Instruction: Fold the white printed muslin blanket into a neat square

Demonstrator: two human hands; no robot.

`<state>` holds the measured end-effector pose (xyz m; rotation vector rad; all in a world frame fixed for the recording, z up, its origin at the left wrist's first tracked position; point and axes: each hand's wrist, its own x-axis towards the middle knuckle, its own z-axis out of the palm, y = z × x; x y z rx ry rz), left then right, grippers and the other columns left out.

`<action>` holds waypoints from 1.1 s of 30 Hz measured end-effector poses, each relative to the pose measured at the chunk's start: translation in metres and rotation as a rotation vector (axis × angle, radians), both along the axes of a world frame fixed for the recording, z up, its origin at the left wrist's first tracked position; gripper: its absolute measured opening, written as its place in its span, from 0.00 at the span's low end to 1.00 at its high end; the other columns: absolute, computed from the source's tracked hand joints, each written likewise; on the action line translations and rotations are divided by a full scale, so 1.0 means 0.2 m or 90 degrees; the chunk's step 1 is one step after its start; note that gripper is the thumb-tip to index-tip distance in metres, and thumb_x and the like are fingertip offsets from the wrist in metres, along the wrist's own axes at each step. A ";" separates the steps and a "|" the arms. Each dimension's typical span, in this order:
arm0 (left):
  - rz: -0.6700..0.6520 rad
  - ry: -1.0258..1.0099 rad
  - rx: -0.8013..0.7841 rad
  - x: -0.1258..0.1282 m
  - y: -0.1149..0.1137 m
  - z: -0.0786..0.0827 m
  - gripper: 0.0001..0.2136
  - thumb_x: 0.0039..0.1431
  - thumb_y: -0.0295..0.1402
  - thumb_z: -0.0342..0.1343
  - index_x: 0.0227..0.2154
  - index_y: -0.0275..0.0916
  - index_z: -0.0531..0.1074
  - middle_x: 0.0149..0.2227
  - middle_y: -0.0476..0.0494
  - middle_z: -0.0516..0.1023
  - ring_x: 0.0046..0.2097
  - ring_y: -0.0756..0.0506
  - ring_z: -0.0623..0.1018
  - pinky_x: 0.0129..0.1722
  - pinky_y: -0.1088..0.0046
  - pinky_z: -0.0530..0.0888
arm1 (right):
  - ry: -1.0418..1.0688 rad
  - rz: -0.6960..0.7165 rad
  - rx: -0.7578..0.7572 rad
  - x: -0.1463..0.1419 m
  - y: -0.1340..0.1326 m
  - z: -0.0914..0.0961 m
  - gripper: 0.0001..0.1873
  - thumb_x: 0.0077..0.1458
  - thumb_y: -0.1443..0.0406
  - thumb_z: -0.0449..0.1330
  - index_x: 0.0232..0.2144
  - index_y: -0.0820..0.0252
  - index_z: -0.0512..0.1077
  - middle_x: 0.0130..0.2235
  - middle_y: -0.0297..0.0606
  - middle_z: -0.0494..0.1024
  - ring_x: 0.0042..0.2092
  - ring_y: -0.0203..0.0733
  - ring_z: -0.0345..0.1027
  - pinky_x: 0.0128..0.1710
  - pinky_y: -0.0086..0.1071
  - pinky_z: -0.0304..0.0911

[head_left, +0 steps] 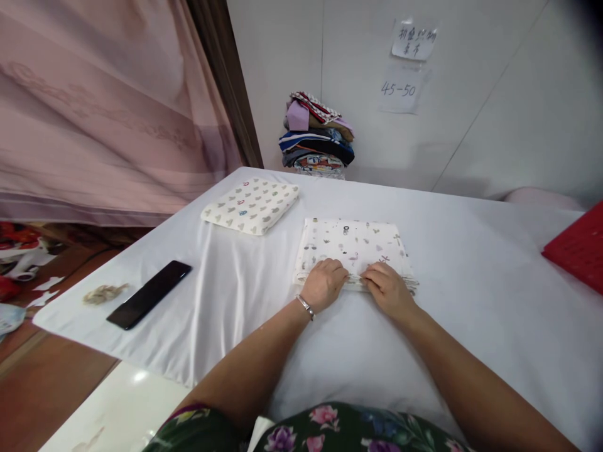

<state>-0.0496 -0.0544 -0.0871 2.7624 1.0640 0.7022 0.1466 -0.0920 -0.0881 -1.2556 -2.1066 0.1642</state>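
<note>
A folded white cloth with small prints (354,242) lies flat on the white-covered table (471,301) in front of me. My left hand (323,282), a bracelet at its wrist, has its fingers curled and pinches the near edge of that cloth. Right beside it, my right hand (387,287) grips the same near edge with closed fingers. The two hands almost touch at the middle of the edge. A second folded cloth with a heart-like print (251,204) rests further away to the left, apart from both hands.
A black phone (149,294) and a small tan scrap (103,293) lie near the table's left edge. A stack of folded colourful clothes (318,137) stands against the back wall. A red basket (578,248) sits at the right edge. Pink curtain hangs at left.
</note>
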 end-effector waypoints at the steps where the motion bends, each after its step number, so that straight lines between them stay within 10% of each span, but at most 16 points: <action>1: -0.002 0.001 0.002 0.00 0.00 0.00 0.10 0.62 0.32 0.43 0.33 0.38 0.70 0.34 0.44 0.70 0.38 0.47 0.68 0.39 0.68 0.65 | 0.001 -0.001 0.010 0.00 0.00 0.00 0.10 0.57 0.69 0.50 0.33 0.59 0.71 0.34 0.40 0.70 0.37 0.41 0.62 0.37 0.35 0.60; 19: -0.005 0.020 -0.009 -0.01 0.00 0.02 0.09 0.60 0.35 0.47 0.32 0.38 0.71 0.34 0.44 0.71 0.38 0.47 0.69 0.39 0.69 0.65 | -0.050 0.027 -0.016 0.01 0.00 -0.02 0.13 0.57 0.67 0.50 0.41 0.56 0.72 0.36 0.40 0.70 0.38 0.41 0.63 0.36 0.36 0.62; 33: 0.228 -0.120 -0.296 -0.45 -0.01 0.13 0.09 0.51 0.32 0.52 0.35 0.42 0.75 0.37 0.48 0.74 0.34 0.50 0.73 0.36 0.74 0.70 | -0.036 0.015 0.013 0.02 0.00 -0.07 0.12 0.57 0.65 0.51 0.38 0.55 0.74 0.36 0.39 0.71 0.39 0.42 0.64 0.37 0.37 0.62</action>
